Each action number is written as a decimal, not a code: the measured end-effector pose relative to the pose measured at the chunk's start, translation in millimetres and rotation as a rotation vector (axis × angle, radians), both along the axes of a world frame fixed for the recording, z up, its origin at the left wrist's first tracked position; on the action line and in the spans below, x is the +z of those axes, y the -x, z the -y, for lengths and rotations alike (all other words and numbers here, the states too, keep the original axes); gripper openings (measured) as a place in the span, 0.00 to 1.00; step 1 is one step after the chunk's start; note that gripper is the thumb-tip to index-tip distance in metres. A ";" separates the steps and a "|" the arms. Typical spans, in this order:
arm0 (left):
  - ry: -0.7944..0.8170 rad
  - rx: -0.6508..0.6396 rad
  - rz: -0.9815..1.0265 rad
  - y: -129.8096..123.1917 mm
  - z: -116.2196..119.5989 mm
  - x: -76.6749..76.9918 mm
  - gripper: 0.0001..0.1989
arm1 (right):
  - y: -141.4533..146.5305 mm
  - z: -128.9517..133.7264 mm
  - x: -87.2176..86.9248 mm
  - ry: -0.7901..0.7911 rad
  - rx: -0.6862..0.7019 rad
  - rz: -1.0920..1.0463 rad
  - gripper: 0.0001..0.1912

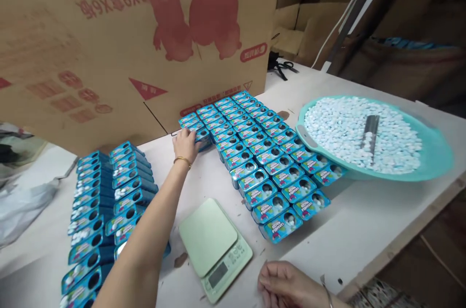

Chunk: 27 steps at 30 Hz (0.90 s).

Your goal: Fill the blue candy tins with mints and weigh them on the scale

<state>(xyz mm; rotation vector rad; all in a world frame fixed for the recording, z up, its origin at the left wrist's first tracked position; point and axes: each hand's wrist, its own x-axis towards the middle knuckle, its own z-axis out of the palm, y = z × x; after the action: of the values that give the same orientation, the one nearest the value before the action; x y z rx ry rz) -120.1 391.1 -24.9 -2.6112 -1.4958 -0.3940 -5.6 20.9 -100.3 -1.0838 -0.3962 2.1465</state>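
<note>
My left hand [186, 145] reaches out to the near end of the leftmost row in the large block of blue candy tins [261, 195]. Its fingers are closed round a blue tin [203, 139] there, beside the other tins; the palm side is hidden. Down at the front edge, my right hand [286, 284] rests with its fingers curled in and nothing visible in them. The tins have round holes in their tops, and white candies show in some. Between my hands lies a pale green digital scale [209, 235] with a bare plate.
A second group of blue tins [91, 215] stands at the left, partly behind my forearm. At the right, a turquoise basin [437, 152] holds white candies and a clear scoop [370, 133]. A big cardboard box [120, 50] walls off the back; black scissors [286, 67] lie beyond it.
</note>
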 end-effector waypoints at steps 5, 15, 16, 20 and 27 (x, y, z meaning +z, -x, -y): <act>-0.033 -0.026 -0.004 7.6 23.5 21.3 0.24 | -5.9 1.2 2.9 -0.002 0.046 -0.017 0.28; -0.027 -0.039 -0.086 175.2 225.7 64.4 0.13 | -15.5 9.6 11.7 0.000 0.139 0.016 0.25; -0.034 -0.016 -0.150 185.8 238.7 57.3 0.13 | -14.9 10.1 11.6 -0.002 0.142 0.024 0.25; -0.067 0.050 -0.312 197.2 263.0 31.5 0.08 | -11.9 13.1 13.7 -0.020 0.118 0.069 0.25; -0.044 -0.120 -0.255 156.4 265.7 62.7 0.11 | -11.3 17.9 29.6 -0.052 0.193 0.191 0.28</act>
<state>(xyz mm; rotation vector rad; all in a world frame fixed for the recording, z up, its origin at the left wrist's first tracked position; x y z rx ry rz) -276.5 125.3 37.8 -2.6066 -1.2406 -0.0965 5.6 3.1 -70.7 -1.2700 -0.6659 2.1907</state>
